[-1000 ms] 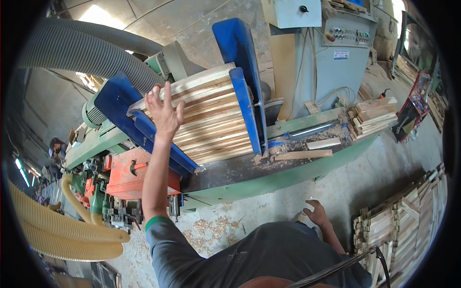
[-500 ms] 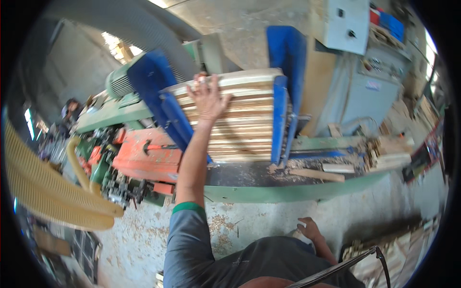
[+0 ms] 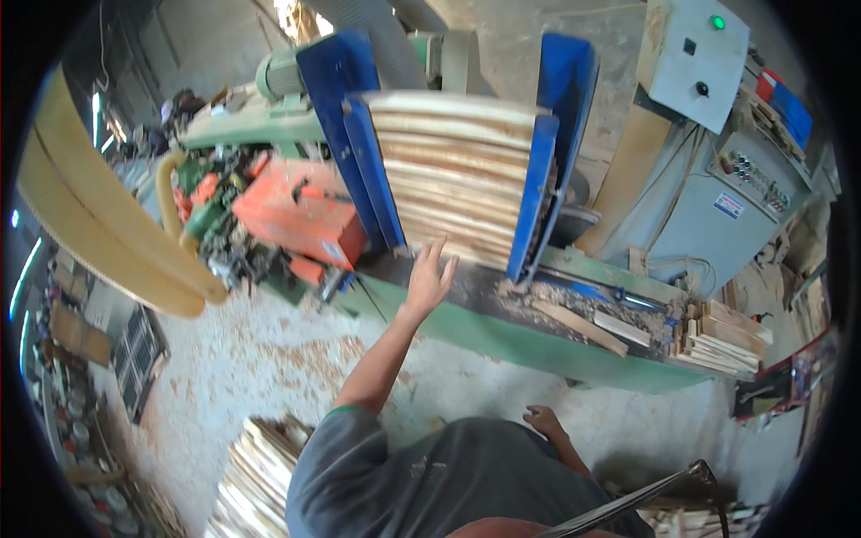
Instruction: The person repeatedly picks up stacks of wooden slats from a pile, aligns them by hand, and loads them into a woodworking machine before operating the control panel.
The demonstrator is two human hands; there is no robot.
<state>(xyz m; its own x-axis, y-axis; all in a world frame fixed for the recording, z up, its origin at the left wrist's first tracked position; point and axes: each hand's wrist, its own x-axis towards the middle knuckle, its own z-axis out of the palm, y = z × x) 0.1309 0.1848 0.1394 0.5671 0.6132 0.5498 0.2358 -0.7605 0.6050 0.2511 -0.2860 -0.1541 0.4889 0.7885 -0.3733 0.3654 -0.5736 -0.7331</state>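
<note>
Left hand (image 3: 429, 278) raised with fingers (image 3: 446, 266) spread wide and gripping nothing, the palm at the lower front of the stack of wood strips (image 3: 453, 179), which stands on the machine bed (image 3: 502, 309) between two upright blue guide plates (image 3: 359, 152). Right hand (image 3: 543, 420) hangs low near the person's side, loosely curled and empty. To square the stack well, press flat and evenly on the strip ends, probably keeping the palm clear of the gap under the blue plates. The strips are pale, long and thin, with sawn faces; the bed is dark steel on a green frame, littered with chips. Offcuts (image 3: 722, 334) lie piled at its right end; sawdust covers the floor (image 3: 269, 359).
</note>
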